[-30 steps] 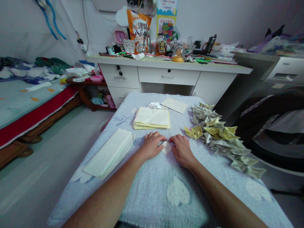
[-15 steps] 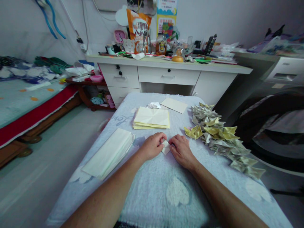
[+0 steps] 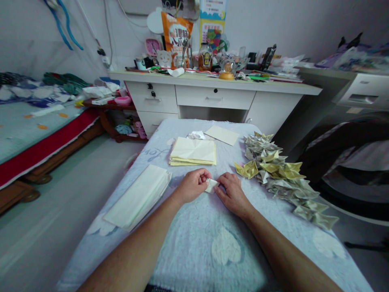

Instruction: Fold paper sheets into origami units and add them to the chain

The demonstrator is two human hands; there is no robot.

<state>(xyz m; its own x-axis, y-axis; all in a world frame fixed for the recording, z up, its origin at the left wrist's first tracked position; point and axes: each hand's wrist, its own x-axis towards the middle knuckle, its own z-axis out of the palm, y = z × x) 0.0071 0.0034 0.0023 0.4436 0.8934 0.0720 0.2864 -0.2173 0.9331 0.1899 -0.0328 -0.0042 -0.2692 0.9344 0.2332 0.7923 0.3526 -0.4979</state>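
Note:
A small folded piece of white paper [image 3: 211, 185] is held between my two hands, just above or on the cloth-covered table [image 3: 194, 239]. My left hand [image 3: 194, 183] pinches its left end between thumb and fingers. At the right end, my right hand [image 3: 233, 191] grips it with thumb and forefinger. Beyond the hands lies a stack of creased cream paper sheets [image 3: 193, 150]. Long folded white sheets [image 3: 138, 198] rest in a pile by my left forearm. To the right, folded paper boat-like shapes [image 3: 282, 178], grey-white and yellow, stand in rows.
A flat cream sheet [image 3: 222, 135] and a crumpled white tissue [image 3: 196, 135] lie at the table's far end. A cluttered white desk [image 3: 216, 97] stands behind it. On the right is a front-loading washing machine [image 3: 364, 95]; a bed [image 3: 39, 125] is at left.
The small paper has turned from a steep angle to lie more sideways between my hands. My right thumb has moved onto its right end.

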